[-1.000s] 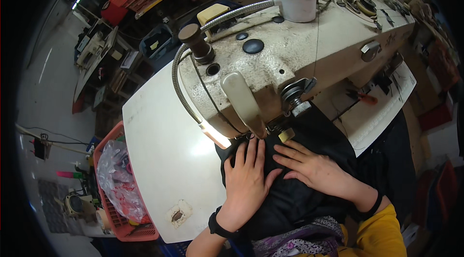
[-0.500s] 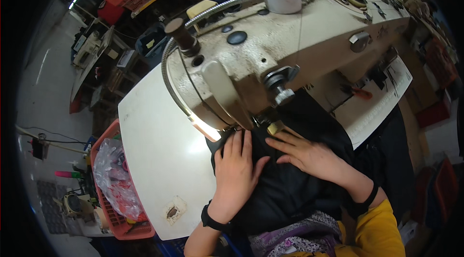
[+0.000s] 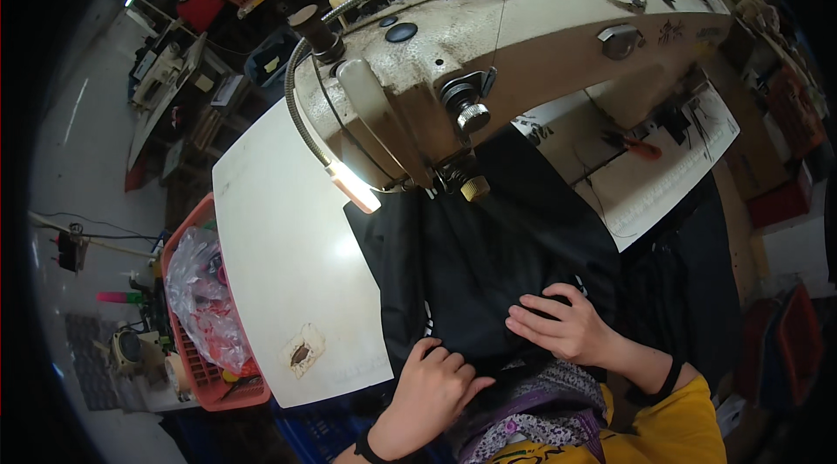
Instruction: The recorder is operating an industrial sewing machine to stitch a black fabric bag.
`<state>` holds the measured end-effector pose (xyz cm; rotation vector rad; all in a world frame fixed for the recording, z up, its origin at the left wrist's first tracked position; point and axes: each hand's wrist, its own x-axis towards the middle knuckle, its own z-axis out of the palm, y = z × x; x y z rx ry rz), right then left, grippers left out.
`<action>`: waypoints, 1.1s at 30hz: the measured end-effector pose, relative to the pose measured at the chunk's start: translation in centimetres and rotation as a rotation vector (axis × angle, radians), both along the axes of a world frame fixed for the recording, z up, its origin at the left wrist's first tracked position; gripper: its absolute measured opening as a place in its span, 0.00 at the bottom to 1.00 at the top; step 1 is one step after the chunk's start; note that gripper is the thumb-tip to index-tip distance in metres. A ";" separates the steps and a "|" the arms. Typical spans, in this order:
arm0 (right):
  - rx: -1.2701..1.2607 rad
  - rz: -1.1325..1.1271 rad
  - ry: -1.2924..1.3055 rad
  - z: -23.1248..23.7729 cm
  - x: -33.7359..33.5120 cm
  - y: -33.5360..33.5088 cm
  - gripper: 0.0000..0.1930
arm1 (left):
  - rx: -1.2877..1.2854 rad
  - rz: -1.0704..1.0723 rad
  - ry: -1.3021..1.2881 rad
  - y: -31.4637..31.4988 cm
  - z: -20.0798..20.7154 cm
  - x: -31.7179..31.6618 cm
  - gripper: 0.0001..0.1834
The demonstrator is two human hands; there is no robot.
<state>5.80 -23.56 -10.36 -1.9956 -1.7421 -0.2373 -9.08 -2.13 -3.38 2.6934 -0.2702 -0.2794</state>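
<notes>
A large piece of black fabric [image 3: 488, 246] lies on the sewing machine's bed, runs under the needle area and hangs toward my lap. My left hand [image 3: 436, 390] is at the cloth's near left edge, fingers curled onto it and thumb pointing right. Small white marks show on the fabric just beyond those fingertips. My right hand [image 3: 567, 329] grips a fold of the same cloth further right, its fingers bent and its thumb hidden. The sewing machine [image 3: 401, 71] rises beyond both hands, its lit lamp [image 3: 353, 189] shining beside the needle area.
The white table [image 3: 288, 272] spreads to the left and has a worn hole. Beside it stands a red basket [image 3: 218, 377] with clear plastic bags [image 3: 205, 298]. An orange-handled tool [image 3: 641, 148] lies under the machine's arm. More dark cloth hangs at the right.
Both hands have drawn back from the needle area toward my body, and their flat fingers have curled onto the cloth. More black fabric shows in front of the needle. The view has shifted slightly.
</notes>
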 end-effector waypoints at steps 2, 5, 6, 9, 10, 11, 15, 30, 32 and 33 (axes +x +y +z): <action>0.022 0.017 -0.005 0.2 0.3 0.3 0.15 | -0.112 0.191 -0.064 -0.8 0.8 1.9 0.11; -0.011 0.049 0.009 0.3 0.4 0.5 0.14 | -0.075 0.240 -0.237 -1.6 -0.5 5.4 0.26; -0.011 0.054 0.005 0.2 0.5 0.4 0.14 | 0.129 0.208 -0.341 -1.6 -1.6 6.2 0.35; 0.018 0.012 0.132 0.6 0.2 0.0 0.12 | 0.304 0.242 -0.208 -0.5 -3.5 5.3 0.50; 0.018 0.012 0.129 0.8 0.3 -0.1 0.12 | 0.303 0.242 -0.211 -0.3 -3.6 5.0 0.50; 0.014 -0.007 0.116 0.9 0.3 -0.1 0.11 | 0.267 0.247 -0.220 -0.2 -3.7 4.8 0.51; 0.025 -0.042 0.122 0.9 0.4 0.2 0.11 | 0.249 0.263 -0.265 0.1 -3.6 4.9 0.52; -0.081 0.091 0.144 2.2 3.0 1.2 0.25 | 0.213 0.166 -0.212 1.0 -1.8 5.6 0.35; -0.116 0.091 0.178 2.2 1.9 0.0 0.25 | 0.113 0.119 -0.184 -0.3 -2.3 3.7 0.34; -0.137 0.075 0.209 2.4 1.5 -0.2 0.27 | 0.082 0.160 -0.176 -0.9 -2.2 3.2 0.32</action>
